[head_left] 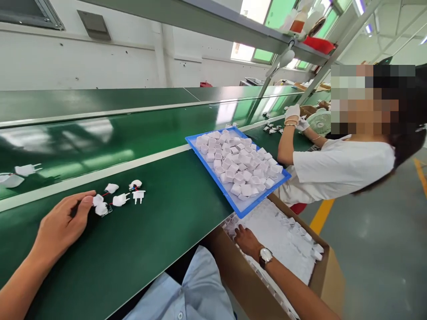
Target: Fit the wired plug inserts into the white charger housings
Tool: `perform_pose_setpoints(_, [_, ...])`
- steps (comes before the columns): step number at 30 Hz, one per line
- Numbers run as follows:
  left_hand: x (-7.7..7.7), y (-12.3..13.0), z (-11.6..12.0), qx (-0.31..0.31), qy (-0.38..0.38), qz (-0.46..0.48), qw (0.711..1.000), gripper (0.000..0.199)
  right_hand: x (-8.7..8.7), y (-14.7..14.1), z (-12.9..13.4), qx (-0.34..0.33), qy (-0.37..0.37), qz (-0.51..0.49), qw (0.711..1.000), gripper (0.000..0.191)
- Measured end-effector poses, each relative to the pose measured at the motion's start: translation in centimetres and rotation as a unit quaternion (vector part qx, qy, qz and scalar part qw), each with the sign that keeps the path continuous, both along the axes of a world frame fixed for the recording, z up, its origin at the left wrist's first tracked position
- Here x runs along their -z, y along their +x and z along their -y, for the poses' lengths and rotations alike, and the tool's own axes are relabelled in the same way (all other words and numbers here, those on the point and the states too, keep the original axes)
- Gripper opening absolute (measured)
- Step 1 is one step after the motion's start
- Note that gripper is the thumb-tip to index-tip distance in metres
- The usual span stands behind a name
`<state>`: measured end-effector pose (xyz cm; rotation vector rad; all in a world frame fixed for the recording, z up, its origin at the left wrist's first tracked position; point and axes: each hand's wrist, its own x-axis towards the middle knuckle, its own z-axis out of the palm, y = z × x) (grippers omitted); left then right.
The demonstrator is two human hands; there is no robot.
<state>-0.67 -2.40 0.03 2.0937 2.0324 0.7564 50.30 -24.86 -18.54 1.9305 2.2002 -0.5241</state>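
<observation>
At the left of the green table, my left hand (68, 220) pinches a small white plug part (98, 200) between thumb and forefinger. Beside its fingertips lie several more white plug parts, some joined by thin red wires, including a two-pin plug piece (138, 195). My right hand (247, 241), with a watch on its wrist, reaches down into an open cardboard box (267, 293) below the table edge. Its fingers are curled at white casings (230, 223) in the box corner, and whatever they hold is hidden.
A blue-rimmed tray (216, 180) heaped with white casings overhangs the table (167, 231) edge above the box. On the far-left belt (160, 126) lie white plug parts (26, 170). At right sits a co-worker in a white shirt (347, 169), gloved hands (292, 112) near small parts.
</observation>
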Motion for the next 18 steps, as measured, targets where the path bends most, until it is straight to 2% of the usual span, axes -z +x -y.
perform_pose_setpoints(2, [-0.1, 0.0, 0.1, 0.005, 0.001, -0.003, 1.0, 0.041, 0.4, 0.2, 0.0, 0.004, 0.003, -0.01, 1.0, 0.013])
perform_pose_setpoints(4, [-0.4, 0.1, 0.2, 0.005, -0.008, -0.006, 1.0, 0.043, 0.4, 0.5, 0.5, 0.009, 0.008, -0.025, 1.0, 0.007])
perform_pose_setpoints(7, [-0.5, 0.2, 0.5, -0.008, -0.029, -0.008, 1.0, 0.046, -0.4, 1.5, 1.7, 0.014, 0.024, -0.062, 0.998, 0.013])
perform_pose_setpoints(11, [0.5, -0.3, 0.5, -0.033, -0.025, -0.004, 0.999, 0.042, -1.2, 3.2, 2.4, 0.046, 0.069, -0.119, 0.989, 0.023])
perform_pose_setpoints(14, [1.7, -1.2, 0.0, -0.027, -0.009, 0.0, 1.0, 0.036, -0.3, 4.0, 1.3, 0.075, 0.092, -0.151, 0.981, 0.019])
perform_pose_setpoints(18, [3.1, -2.4, -0.6, 0.007, 0.005, -0.011, 1.0, 0.037, 2.1, 4.0, -0.7, 0.107, 0.098, -0.169, 0.975, 0.014])
